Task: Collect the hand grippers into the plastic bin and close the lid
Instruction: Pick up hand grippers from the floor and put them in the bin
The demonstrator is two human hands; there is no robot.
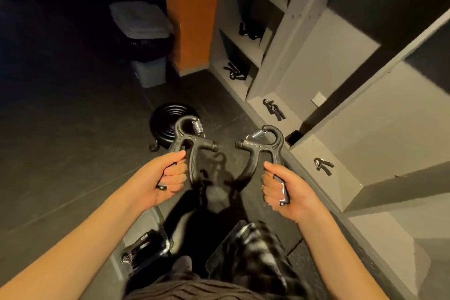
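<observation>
Clutching hand grippers (194, 151) (265, 151): left hand (168, 178), right hand (283, 190) near shelf edge (316, 182).

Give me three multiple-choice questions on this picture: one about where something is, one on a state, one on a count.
1. Where does the grey bin stand? A on a shelf; B on the floor beside the orange pillar; C on the person's lap.
2. What is the left hand doing? A lying flat; B hanging idle; C gripping a hand gripper.
3. How many hand grippers are held? A one; B two; C four.
Answers: B, it sits on the floor left of the pillar. C, its fingers curl round a handle. B, the right hand holds a second hand gripper.
</observation>
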